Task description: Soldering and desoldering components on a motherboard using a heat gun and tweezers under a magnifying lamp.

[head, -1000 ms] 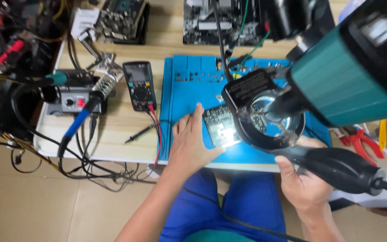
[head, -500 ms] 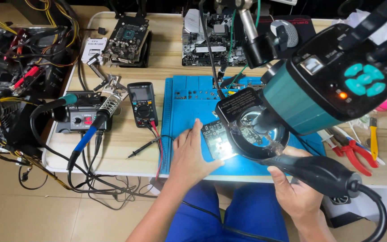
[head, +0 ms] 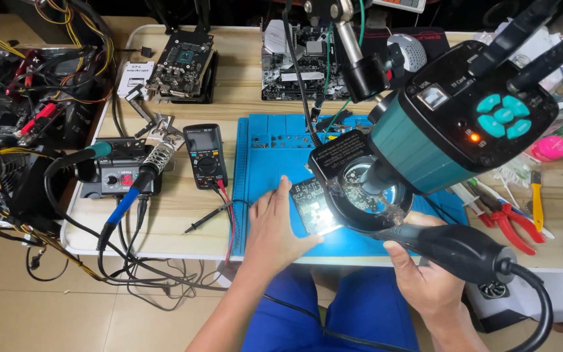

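Head view: left hand (head: 274, 228) steadying a small circuit board (head: 314, 207) while the right hand (head: 425, 277) aims a black hot-air handle (head: 454, 248) at it.
Compared with a second ago, the framing is wider and the bench (head: 177, 202) more visible, yet both hands keep their places. Left grip lies flat and open, fingertips pressing the board's near edge onto the blue mat (head: 275, 150). Right grip is closed around the handle, whose tip points left toward the board, beneath the teal microscope camera (head: 457, 117) and its lit ring. Work on the board appears ongoing.
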